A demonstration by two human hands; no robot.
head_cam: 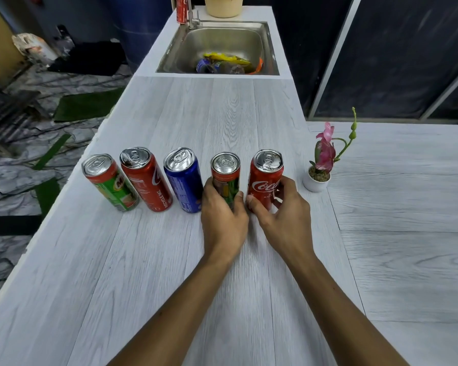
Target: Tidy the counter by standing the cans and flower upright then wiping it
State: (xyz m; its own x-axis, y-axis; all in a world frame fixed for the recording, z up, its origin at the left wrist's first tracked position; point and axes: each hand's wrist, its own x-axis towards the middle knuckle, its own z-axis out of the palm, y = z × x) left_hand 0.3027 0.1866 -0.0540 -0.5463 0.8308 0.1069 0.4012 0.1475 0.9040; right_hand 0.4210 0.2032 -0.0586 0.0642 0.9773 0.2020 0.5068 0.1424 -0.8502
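Several cans stand upright in a row on the white wood-grain counter [169, 260]. From the left: a green and red can [111, 184], a red cola can [147, 180], a blue can [184, 178], a green-labelled can [225, 173] and a red Coca-Cola can [266, 175]. My left hand [224, 215] is wrapped around the lower part of the green-labelled can. My right hand [283, 207] grips the Coca-Cola can from its right side. A pink flower in a small white pot [316, 180] stands upright to the right of the row.
A steel sink [265, 43] at the far end holds bottles and wrappers, with a tap [192, 14], another red can [181, 9] and a beige tub [224, 6] beside it. The counter's left edge drops to the floor. A second counter surface [407, 207] extends right.
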